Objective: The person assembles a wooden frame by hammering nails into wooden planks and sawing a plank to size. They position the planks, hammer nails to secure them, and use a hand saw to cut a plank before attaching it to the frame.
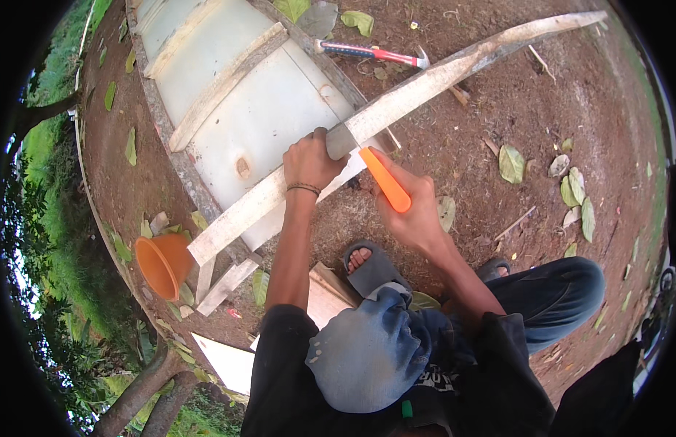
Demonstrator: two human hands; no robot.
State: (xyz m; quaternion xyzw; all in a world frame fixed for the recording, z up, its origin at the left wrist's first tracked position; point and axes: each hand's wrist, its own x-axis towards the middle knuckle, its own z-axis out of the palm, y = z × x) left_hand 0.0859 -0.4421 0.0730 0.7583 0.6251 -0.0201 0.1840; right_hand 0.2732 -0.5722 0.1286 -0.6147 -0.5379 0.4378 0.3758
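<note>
A long, pale wooden plank (418, 98) runs diagonally across a white panel framed with wood (258, 109). My left hand (312, 162) is closed over the plank, its thumb side by a grey patch on the wood that may be a shadow or flat metal. Just to the right, my right hand (411, 200) grips a tool with a tapered orange handle (385, 180) at the plank's near edge. The tool's working end is hidden, so its kind cannot be told. Beyond the plank, a claw hammer (371, 52) with a red and blue handle lies against the panel's edge.
An orange bucket (163, 264) lies tipped at the left, near short wooden pieces (227, 288). A white board (225, 362) rests on the ground below. Leaves (511, 164) and sticks litter the brown soil. My sandalled foot (374, 268) is close beneath the work.
</note>
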